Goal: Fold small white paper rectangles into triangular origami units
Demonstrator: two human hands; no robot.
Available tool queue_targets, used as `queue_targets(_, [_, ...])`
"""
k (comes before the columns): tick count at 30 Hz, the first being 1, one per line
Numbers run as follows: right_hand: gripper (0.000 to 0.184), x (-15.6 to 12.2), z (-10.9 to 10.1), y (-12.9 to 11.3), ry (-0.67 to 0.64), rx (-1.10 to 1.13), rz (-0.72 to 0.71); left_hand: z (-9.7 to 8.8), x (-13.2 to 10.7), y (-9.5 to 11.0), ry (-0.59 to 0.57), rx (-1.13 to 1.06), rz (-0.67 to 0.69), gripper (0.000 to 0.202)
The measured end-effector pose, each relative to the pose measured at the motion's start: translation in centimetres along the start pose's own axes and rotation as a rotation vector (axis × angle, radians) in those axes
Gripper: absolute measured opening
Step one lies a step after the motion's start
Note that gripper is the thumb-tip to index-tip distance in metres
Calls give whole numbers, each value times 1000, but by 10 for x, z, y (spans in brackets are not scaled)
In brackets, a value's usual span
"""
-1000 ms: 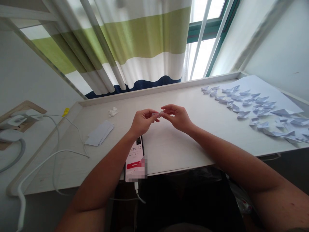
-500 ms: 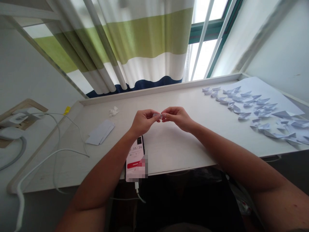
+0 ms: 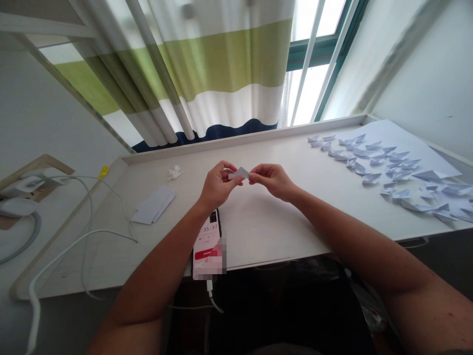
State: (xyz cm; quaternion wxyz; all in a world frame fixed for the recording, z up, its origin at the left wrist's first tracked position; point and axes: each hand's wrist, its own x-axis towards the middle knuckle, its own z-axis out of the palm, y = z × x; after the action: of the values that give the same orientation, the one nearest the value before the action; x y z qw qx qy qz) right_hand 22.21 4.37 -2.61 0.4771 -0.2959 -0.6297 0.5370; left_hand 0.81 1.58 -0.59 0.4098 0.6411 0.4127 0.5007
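Note:
A small folded piece of paper (image 3: 241,172), white with a peaked top edge, is held above the middle of the desk. My left hand (image 3: 219,183) pinches it between thumb and fingers from the left. At its right end, the thumb and forefinger of my right hand (image 3: 270,178) grip the corner. Many folded paper boats (image 3: 373,160) lie spread over the right side of the desk, some on a large white sheet (image 3: 414,143). Flat paper slips (image 3: 153,204) are stacked to the left of my hands.
A phone (image 3: 207,246) showing a timer lies under my left forearm, its charging cable hanging off the front edge. Crumpled paper (image 3: 174,172) sits at the back left. White cables (image 3: 88,236) loop over the left side from a power socket (image 3: 33,185). A striped curtain (image 3: 229,64) hangs behind the desk (image 3: 254,231).
The folded paper has turned between my fingers, so more of its peaked shape shows. My left fingers have lifted and loosened somewhat; my right hand stays nearly in place.

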Motion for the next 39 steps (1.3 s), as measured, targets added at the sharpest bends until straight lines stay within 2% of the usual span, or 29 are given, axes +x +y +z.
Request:
queue_targets(3, [50,-1,0,-2,-75,-4,16,0,-1,0,-8,8,-2,43])
queue_targets(5, [52,-1,2,-2,-78,0,5,-1,-2,0,8,63,35,39])
queue_targets(10, [49,-1,4,-1,29,17,-38,-2,-1,-2,216,312,275,22])
queue_targets(13, [46,-1,4,0,28,37,-40,-2,0,-3,254,381,355,14])
queue_targets(16, [51,-2,4,1,-33,51,-20,-2,-1,-3,226,382,338,13])
queue_targets(21, [57,-4,3,2,-97,14,-10,-2,-3,-2,201,382,288,21])
queue_targets(29, [54,-4,3,2,-102,-29,1,-3,-3,2,192,369,262,22])
queue_targets(33, [52,-5,3,2,-117,-58,-2,-3,-2,4,193,317,209,20])
queue_targets(39, [50,-5,6,2,-98,-122,-48,-3,-2,3,181,288,112,27])
